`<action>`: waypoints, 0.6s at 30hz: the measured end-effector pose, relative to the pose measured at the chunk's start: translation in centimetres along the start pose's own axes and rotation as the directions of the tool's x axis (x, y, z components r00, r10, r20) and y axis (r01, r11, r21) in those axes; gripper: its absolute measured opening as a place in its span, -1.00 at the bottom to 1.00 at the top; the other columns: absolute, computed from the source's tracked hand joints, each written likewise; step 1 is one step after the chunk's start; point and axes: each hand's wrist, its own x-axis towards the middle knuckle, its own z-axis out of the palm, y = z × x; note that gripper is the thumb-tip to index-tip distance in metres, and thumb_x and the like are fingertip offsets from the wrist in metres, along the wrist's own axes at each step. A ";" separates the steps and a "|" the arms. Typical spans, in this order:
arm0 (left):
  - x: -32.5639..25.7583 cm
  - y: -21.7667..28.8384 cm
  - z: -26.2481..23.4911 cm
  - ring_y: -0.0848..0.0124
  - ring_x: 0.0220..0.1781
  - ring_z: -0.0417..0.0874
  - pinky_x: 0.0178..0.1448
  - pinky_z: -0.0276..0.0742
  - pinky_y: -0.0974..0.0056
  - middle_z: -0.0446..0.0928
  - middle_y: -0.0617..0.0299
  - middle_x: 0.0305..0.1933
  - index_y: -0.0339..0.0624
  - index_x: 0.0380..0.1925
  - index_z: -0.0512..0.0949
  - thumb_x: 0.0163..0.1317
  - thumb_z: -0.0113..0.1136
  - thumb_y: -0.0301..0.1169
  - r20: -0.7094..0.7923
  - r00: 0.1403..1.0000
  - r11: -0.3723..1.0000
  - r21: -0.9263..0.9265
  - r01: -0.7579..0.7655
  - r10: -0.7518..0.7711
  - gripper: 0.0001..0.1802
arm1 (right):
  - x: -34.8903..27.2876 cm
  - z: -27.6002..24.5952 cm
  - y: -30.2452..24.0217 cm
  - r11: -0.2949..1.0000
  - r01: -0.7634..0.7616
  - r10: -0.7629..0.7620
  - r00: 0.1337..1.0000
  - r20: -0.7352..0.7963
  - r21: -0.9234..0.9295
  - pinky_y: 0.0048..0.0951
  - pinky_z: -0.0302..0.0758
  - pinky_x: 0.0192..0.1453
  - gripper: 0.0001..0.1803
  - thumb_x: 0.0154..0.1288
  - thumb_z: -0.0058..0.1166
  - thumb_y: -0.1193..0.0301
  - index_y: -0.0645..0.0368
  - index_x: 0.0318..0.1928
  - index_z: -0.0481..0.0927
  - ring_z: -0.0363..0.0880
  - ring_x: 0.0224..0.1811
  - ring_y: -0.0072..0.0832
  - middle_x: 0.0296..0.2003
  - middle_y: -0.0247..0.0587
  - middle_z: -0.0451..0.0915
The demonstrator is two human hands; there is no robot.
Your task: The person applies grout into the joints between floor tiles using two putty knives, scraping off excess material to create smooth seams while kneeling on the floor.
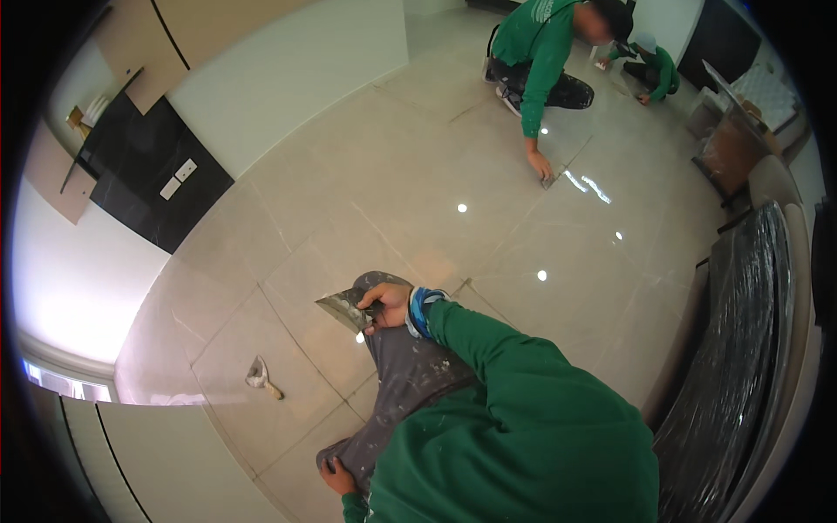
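My right hand [390,304] is closed round a wide putty knife [345,308] with a stained, flared blade, raised in front of my knee. Blue and white bands circle that wrist. Lower down, my left hand [337,478] rests against the dark, paint-spotted trousers [410,372] at my other knee, fingers spread and nothing seen in them. On the tiled floor [305,349] to the left lies a small trowel [258,375] with a wooden handle and a whitish, smeared blade, apart from both hands.
Ahead, a co-worker in green [539,61] kneels with one hand at a tile joint; another person [654,71] crouches farther back. Plastic-wrapped furniture [732,331] lines the right side. A white wall [314,74] and black panel with sockets [161,174] stand at left.
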 end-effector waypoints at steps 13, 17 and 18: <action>-1.8 1.0 2.2 -0.11 0.43 0.43 0.54 0.28 0.00 0.45 -0.25 0.36 -0.47 0.27 0.48 0.39 0.24 -0.15 0.061 0.998 0.999 0.042 0.000 -0.003 -0.36 | 1.5 -3.8 -0.7 0.997 -0.079 0.079 0.997 -0.012 -0.019 -0.10 0.55 -0.08 -0.72 0.34 0.10 0.50 0.24 0.05 0.61 0.70 -0.15 -0.26 -0.10 -0.10 0.75; -1.9 -0.6 -1.6 -0.17 0.52 0.32 0.58 0.23 -0.03 0.34 -0.36 0.45 -0.49 0.31 0.44 0.34 0.28 -0.05 0.114 0.991 0.997 -0.027 0.067 -0.063 -0.24 | 2.9 -1.8 -0.2 0.999 -0.034 0.033 0.999 -0.034 -0.024 0.03 0.55 0.08 -0.61 0.28 0.10 0.50 0.30 0.13 0.59 0.67 0.01 -0.18 0.01 -0.04 0.69; -2.5 -0.1 -2.4 -0.26 0.55 0.25 0.60 0.20 -0.06 0.26 -0.43 0.49 -0.39 0.35 0.44 0.31 0.31 0.01 0.122 0.989 0.996 -0.042 0.083 -0.078 -0.20 | 2.6 -1.1 -0.2 0.999 -0.040 0.040 0.999 0.002 -0.034 0.04 0.54 0.11 -0.60 0.29 0.07 0.49 0.31 0.13 0.59 0.67 0.00 -0.15 0.02 -0.02 0.69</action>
